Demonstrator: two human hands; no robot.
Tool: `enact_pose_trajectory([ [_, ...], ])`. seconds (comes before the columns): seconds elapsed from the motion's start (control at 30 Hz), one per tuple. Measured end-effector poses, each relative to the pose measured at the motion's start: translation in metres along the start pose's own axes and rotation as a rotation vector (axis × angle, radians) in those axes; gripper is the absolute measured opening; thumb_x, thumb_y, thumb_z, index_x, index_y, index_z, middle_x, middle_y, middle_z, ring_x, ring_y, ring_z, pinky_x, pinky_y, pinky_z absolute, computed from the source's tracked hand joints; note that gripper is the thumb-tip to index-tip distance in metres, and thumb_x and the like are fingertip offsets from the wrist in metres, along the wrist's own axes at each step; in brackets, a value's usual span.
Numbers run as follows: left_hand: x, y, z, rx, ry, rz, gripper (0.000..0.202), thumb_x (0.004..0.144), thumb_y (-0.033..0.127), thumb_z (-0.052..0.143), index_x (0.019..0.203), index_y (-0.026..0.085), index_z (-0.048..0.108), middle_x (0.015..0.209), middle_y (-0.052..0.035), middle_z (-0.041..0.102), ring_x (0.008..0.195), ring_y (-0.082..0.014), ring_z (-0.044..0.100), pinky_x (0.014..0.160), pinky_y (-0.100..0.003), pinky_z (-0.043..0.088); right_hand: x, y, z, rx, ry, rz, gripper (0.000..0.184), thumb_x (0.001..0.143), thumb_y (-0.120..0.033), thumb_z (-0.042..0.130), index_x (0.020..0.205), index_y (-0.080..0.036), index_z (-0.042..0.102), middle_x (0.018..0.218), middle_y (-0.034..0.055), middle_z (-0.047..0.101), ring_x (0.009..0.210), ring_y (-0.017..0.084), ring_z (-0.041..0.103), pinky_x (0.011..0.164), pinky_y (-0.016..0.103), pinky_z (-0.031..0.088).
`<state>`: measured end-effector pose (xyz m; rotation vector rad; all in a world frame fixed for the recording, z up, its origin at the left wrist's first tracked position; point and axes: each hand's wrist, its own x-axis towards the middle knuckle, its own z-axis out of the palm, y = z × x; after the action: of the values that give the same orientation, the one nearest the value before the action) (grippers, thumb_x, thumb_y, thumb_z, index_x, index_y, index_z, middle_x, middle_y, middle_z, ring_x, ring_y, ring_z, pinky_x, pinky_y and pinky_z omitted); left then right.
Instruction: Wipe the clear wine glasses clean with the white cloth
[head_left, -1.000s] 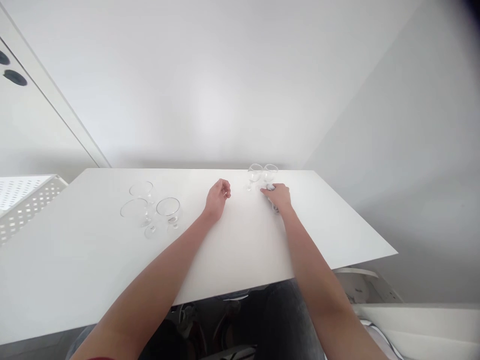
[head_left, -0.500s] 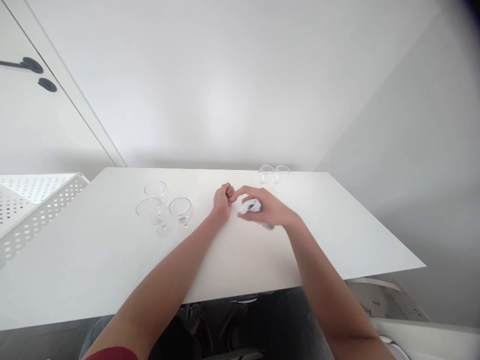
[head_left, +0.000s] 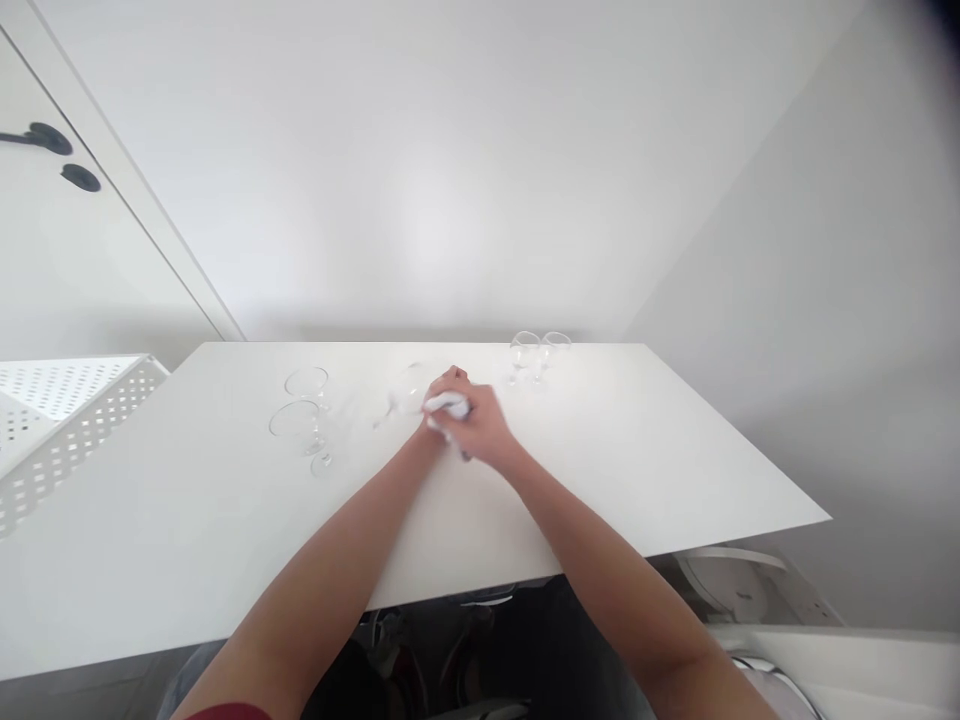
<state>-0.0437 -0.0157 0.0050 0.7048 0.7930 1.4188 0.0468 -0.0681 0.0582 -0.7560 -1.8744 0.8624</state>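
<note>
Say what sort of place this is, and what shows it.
Probably a plain indoor room, home or workspace unclear: a door with a dark handle, a bare white wall, and a white table bearing clear stemmed glasses.

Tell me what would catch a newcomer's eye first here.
Probably the right hand, which holds a white cloth and overlaps the left hand at the middle of the white table. Just left of them is a blurred glass; whether it is held is unclear. Two clear stemmed glasses stand at left, two more glasses near the back edge, right of centre.
</note>
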Motion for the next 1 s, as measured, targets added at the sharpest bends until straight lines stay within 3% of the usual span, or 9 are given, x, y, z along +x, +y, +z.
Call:
enact_pose_trajectory([
  [0.1,-0.003,0.001,0.001,-0.091,-0.063,0.061,0.019,0.098,0.033,0.051,0.086,0.023,0.062,0.064,0.0,0.051,0.057,-0.0159,0.053,0.054,-0.026,0.048,0.008,0.023,-0.025,0.165,0.334,0.1,0.023,0.091,-0.048,0.063,0.091,-0.025,0.062,0.09,0.0026,0.064,0.077,0.018,0.061,0.07,0.031,0.051],
  [0.2,-0.004,0.001,-0.002,-0.197,-0.142,0.106,0.015,0.089,0.024,0.064,0.104,0.024,0.064,0.092,-0.0032,0.068,0.081,-0.0149,0.065,0.077,-0.027,0.052,0.013,0.047,-0.03,0.113,0.459,0.137,0.023,0.09,-0.048,0.063,0.092,-0.025,0.06,0.09,0.0008,0.064,0.075,0.015,0.059,0.07,0.028,0.051],
  [0.33,-0.002,0.002,-0.007,-0.29,-0.104,0.086,0.022,0.091,0.04,0.061,0.104,0.024,0.063,0.105,-0.0061,0.069,0.097,-0.0188,0.067,0.083,-0.032,0.053,0.013,0.067,-0.019,-0.018,0.288,0.105,0.02,0.091,-0.044,0.06,0.093,-0.025,0.062,0.089,0.0005,0.066,0.075,0.015,0.059,0.074,0.029,0.051],
  [0.43,0.0,0.003,-0.011,-0.33,-0.054,0.1,0.044,0.095,0.063,0.05,0.104,0.023,0.064,0.111,-0.009,0.069,0.096,-0.0206,0.068,0.081,-0.034,0.055,0.009,0.069,-0.014,-0.06,0.077,0.057,0.021,0.088,-0.044,0.064,0.094,-0.024,0.064,0.087,0.0006,0.067,0.075,0.017,0.058,0.077,0.03,0.05],
  [0.53,0.004,0.004,-0.015,-0.306,0.041,0.116,0.046,0.092,0.067,0.052,0.097,0.022,0.061,0.106,-0.0084,0.069,0.09,-0.0191,0.068,0.078,-0.032,0.054,0.006,0.068,-0.013,0.039,-0.035,0.044,0.029,0.092,-0.052,0.058,0.097,-0.024,0.064,0.086,0.001,0.065,0.075,0.017,0.058,0.077,0.031,0.049],
  [0.67,0.009,0.003,-0.02,-0.295,0.161,0.178,0.036,0.089,0.059,0.061,0.092,0.023,0.056,0.094,-0.0046,0.067,0.083,-0.016,0.067,0.072,-0.028,0.05,0.008,0.072,-0.007,0.341,0.138,0.14,0.033,0.1,-0.054,0.035,0.11,-0.027,0.05,0.083,-0.0003,0.056,0.068,0.015,0.053,0.064,0.027,0.046],
  [0.77,0.012,0.002,-0.021,-0.319,0.254,0.232,0.029,0.089,0.051,0.063,0.091,0.024,0.054,0.092,-0.0025,0.065,0.083,-0.0137,0.066,0.072,-0.026,0.048,0.012,0.079,-0.003,0.332,0.254,0.226,0.02,0.093,-0.043,0.049,0.104,-0.028,0.041,0.086,-0.0019,0.048,0.07,0.014,0.048,0.062,0.024,0.043],
  [0.87,0.013,0.0,-0.021,-0.32,0.283,0.244,0.022,0.09,0.045,0.062,0.093,0.024,0.055,0.094,-0.0024,0.065,0.086,-0.0131,0.065,0.073,-0.025,0.047,0.013,0.082,-0.003,0.207,0.34,0.206,0.028,0.087,-0.038,0.061,0.098,-0.027,0.037,0.092,-0.0016,0.046,0.077,0.013,0.048,0.068,0.023,0.045],
  [1.0,0.012,0.002,-0.02,-0.292,0.203,0.241,0.026,0.089,0.049,0.063,0.093,0.025,0.055,0.094,-0.0027,0.066,0.086,-0.0152,0.066,0.073,-0.027,0.049,0.012,0.081,-0.006,0.038,0.27,0.157,0.03,0.087,-0.045,0.067,0.095,-0.025,0.046,0.091,-0.0012,0.055,0.08,0.014,0.052,0.076,0.027,0.048],
])
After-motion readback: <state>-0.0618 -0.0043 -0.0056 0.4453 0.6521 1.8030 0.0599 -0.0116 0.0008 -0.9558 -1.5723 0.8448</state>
